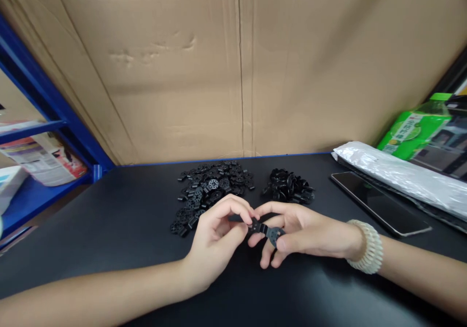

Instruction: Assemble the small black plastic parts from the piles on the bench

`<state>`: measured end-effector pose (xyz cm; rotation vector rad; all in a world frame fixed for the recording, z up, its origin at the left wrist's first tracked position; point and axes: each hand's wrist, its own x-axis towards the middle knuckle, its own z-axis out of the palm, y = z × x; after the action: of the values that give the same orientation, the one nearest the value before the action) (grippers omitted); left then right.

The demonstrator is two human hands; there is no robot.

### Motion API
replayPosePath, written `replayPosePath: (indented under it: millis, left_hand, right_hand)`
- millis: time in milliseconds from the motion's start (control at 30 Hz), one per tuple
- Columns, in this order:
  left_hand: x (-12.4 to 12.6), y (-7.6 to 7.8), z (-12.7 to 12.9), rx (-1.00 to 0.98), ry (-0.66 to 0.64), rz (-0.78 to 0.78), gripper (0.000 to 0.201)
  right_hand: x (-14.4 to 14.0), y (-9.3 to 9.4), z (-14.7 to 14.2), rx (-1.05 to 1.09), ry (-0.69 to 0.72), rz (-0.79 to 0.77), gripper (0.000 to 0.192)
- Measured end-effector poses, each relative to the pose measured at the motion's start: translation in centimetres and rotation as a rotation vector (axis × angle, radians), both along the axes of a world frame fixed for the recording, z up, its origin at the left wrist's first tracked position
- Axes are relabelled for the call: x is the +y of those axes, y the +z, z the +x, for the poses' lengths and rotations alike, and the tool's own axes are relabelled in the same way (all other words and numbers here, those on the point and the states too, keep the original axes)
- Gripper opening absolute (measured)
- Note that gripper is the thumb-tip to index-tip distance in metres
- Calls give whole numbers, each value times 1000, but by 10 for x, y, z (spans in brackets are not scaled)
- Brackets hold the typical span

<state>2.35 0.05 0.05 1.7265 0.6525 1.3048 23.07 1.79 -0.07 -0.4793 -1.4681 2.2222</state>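
Note:
Between my two hands is a small black plastic part (263, 228) with round, perforated ends joined by a narrow neck. My left hand (221, 242) pinches its left end between thumb and forefinger. My right hand (302, 232) grips the right end near the thumb, its other fingers curled loosely below. Fingertips hide some of the part, so I cannot tell whether it is one piece or two. Just beyond the left hand lies a heap of black perforated parts (213, 183). Behind the right hand sits a smaller pile of shiny black pieces (288, 186).
A phone (377, 201) lies on the black table (120, 234) at the right, beside a silvery wrapped package (408, 178). Behind that leans a green-labelled bottle (416, 127). Cardboard (175, 74) walls off the back. A blue shelf frame (54, 83) stands at left.

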Motion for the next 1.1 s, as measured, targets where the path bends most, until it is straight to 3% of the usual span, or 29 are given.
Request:
replayPosePath:
  millis: [100,267,367,533,633,733,833,933,1100]
  left_hand:
    - [1,-1,0,20,14,-15,16]
    - [-6,-1,1,143,36,132,17]
    - [-9,0,1,225,55,231,18]
    - [-12,2,1,287,41,306,20]
    - [-13,3,3,366,-12,383,21]
    - [-18,6,3,536,-117,578,24]
    - [-25,13,-4,730,-138,701,27]
    - [-25,23,-23,909,-1,651,22]
    - [-4,34,-76,1089,435,462,14]
  right_hand:
    - [0,9,4,-162,-72,231,41]
    - [17,36,36,-536,-364,1158,34]
    - [39,43,64,-656,-419,1383,38]
    - [56,39,84,-737,-308,1442,64]
    - [44,43,72,-668,-370,1444,43]
    - [23,51,53,-577,-467,1380,14]
    - [3,52,35,-540,-382,1259,28]
    - [-12,46,22,-489,-240,1203,30]
    - [-22,28,5,-395,-55,1178,34]
